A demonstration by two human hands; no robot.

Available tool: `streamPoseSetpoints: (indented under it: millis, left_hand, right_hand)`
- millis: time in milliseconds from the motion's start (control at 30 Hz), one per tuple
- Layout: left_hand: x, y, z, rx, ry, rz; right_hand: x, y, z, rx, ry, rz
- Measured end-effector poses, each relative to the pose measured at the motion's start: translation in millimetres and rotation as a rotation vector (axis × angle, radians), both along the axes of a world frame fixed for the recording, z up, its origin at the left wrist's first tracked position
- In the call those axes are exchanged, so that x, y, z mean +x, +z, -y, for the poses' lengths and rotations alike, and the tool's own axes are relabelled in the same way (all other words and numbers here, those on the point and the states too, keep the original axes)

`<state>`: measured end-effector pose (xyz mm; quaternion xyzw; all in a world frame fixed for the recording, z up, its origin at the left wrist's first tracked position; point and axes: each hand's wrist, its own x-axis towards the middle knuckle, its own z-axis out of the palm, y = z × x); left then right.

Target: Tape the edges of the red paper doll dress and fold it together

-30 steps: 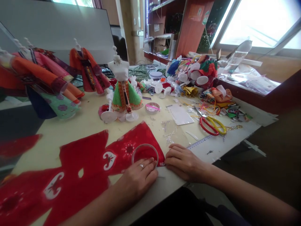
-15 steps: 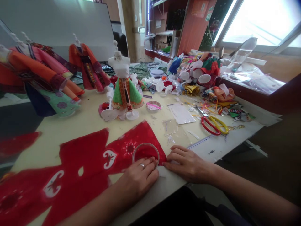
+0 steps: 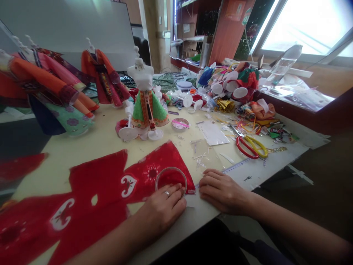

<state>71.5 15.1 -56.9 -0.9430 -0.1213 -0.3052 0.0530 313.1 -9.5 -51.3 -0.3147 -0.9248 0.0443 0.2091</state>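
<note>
Red cloth (image 3: 96, 175), cut in a wide shape with white heart-like motifs and a small hole, lies spread on the table. On its right arm rests a clear ring (image 3: 171, 168) that looks like a roll of tape. My left hand (image 3: 162, 208), a ring on one finger, lies with fingers stretched flat over the cloth and the near part of the clear ring. Just right of the cloth's corner, my right hand (image 3: 220, 191) rests on the table with fingers bent and close together. Its fingertips are mostly hidden, and a gap separates it from the cloth.
Scissors (image 3: 250, 146) with red and yellow handles lie right, near a ruler (image 3: 237, 165) and a small dish (image 3: 180, 124). A figure in a green skirt (image 3: 150, 108) stands behind the cloth. Dressed figures (image 3: 102, 73) stand left; a heap of cloth and white stands (image 3: 231, 82) lies behind.
My right hand has slid slightly right, off the cloth's corner, which now shows. My left hand and the clear ring have stayed in place.
</note>
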Motion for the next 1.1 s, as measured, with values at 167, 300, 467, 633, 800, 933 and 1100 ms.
streamPoseSetpoints:
  millis: [167, 300, 467, 633, 800, 933, 1100]
  left_hand:
    - [-1, 2.1, 0, 0.0, -0.001, -0.018]
    - [-2, 1.4, 0, -0.007, 0.004, -0.038]
    - [-2, 0.4, 0, -0.019, -0.001, -0.052]
    - [-2, -0.5, 1, -0.015, 0.002, -0.027]
    - [-1, 0.5, 1, -0.015, 0.0, -0.029]
    - [-1, 0.0, 0, -0.011, 0.005, -0.026]
    - [-2, 0.3, 0, -0.01, 0.01, -0.037]
  right_hand:
    - [-8, 0.4, -2, 0.01, 0.008, 0.069]
    - [-10, 0.1, -2, 0.032, 0.017, 0.11]
    - [-4, -0.3, 0, 0.054, 0.022, 0.093]
    - [0, -1.2, 3, 0.029, 0.017, 0.078]
    - [-2, 2.6, 3, 0.012, 0.007, 0.036]
    - [-7, 4.5, 2, -0.007, 0.003, 0.128]
    - [-5, 1.1, 3, 0.026, 0.0, 0.141]
